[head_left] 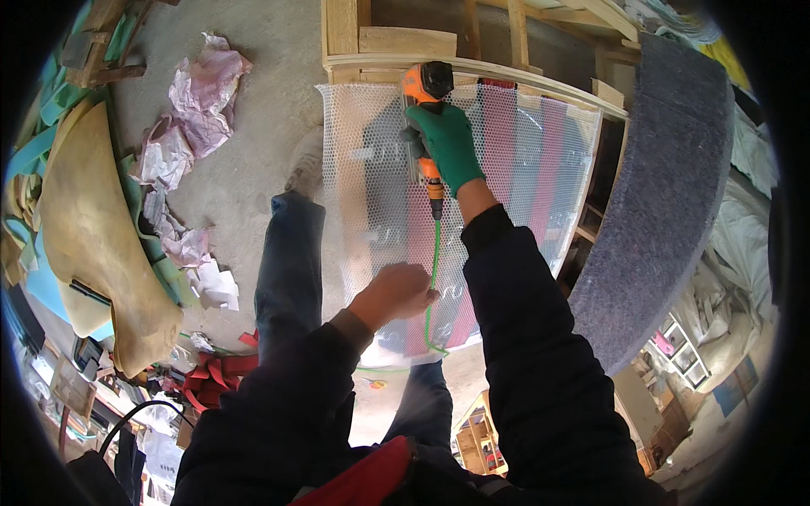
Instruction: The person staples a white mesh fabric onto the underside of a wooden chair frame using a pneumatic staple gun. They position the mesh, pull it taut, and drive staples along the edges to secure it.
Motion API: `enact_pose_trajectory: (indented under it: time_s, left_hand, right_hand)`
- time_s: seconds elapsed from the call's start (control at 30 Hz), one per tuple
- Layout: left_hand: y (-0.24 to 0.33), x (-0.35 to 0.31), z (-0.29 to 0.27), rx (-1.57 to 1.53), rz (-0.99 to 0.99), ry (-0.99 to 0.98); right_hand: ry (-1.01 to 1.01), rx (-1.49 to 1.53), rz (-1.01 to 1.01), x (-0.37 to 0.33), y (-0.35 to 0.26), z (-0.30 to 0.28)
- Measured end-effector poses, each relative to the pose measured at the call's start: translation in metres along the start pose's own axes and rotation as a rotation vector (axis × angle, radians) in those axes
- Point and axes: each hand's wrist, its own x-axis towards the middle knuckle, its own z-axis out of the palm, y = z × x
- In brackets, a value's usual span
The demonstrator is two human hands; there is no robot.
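Observation:
My right hand, in a green glove, is wrapped round an orange and black air stapler. Its black head is over the wooden rail at the far edge of a frame. From the stapler's near end a thin green air hose runs toward me. My bare left hand is closed and slightly blurred above the sheet, its fingertips beside the hose; whether they hold anything is hidden. Translucent bubble-textured sheeting lies over red and grey striped material, reaching up to the rail.
Right of the sheeting stands a curved panel covered in grey felt. Crumpled pinkish paper lies on the concrete floor. A tan foam piece and red strips are at the left. My leg is beside the sheeting.

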Motion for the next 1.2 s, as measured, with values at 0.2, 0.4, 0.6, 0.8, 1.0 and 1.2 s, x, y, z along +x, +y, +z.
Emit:
enact_pose_trajectory:
  time_s: [0.2, 0.4, 0.6, 0.8, 1.0, 1.2]
  left_hand:
    - [0.0, -0.001, -0.004, -0.021, -0.023, -0.043]
    - [-0.001, -0.002, -0.003, -0.05, -0.049, -0.075]
    - [-0.008, 0.003, 0.002, -0.04, -0.106, -0.19]
    - [-0.028, 0.019, 0.019, 0.07, -0.134, -0.241]
    - [-0.018, 0.051, 0.025, 0.223, -0.118, -0.519]
    - [0.069, -0.056, -0.014, -0.17, -0.358, 0.216]
  right_hand:
    - [-0.091, 0.011, 0.008, 0.001, 0.003, 0.028]
    - [-0.03, -0.103, -0.044, 0.005, 0.005, 0.041]
    - [-0.035, -0.01, -0.12, -0.025, -0.011, 0.009]
    - [0.093, -0.183, 0.113, -0.188, -0.013, -0.154]
    - [0.529, -0.717, 0.22, -0.426, 0.094, -0.299]
    - [0.654, -0.372, 0.467, -0.605, 0.241, -0.368]
